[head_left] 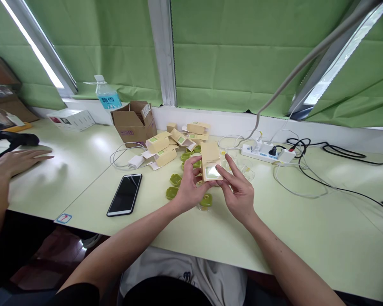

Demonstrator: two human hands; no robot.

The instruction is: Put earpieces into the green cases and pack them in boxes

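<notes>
A small tan cardboard box (210,155) with a light label near its lower end is held above the table between my two hands. My left hand (190,185) wraps its fingers and thumb around the left side and lower edge. At the lower right corner, my right hand (238,189) pinches the box, with one finger raised off it. Below and behind the box lie several green lids (175,180), partly covered by my hands. One green-lidded clear container (206,200) stands just under my hands. Clear plastic containers (247,168) sit behind my right hand.
Several tan boxes (161,148) are heaped before an open brown carton (134,123). A phone (125,194) and a white charger (136,161) lie to the left. A power strip (268,153) with cables is at right. Another person's hand (22,160) rests at far left.
</notes>
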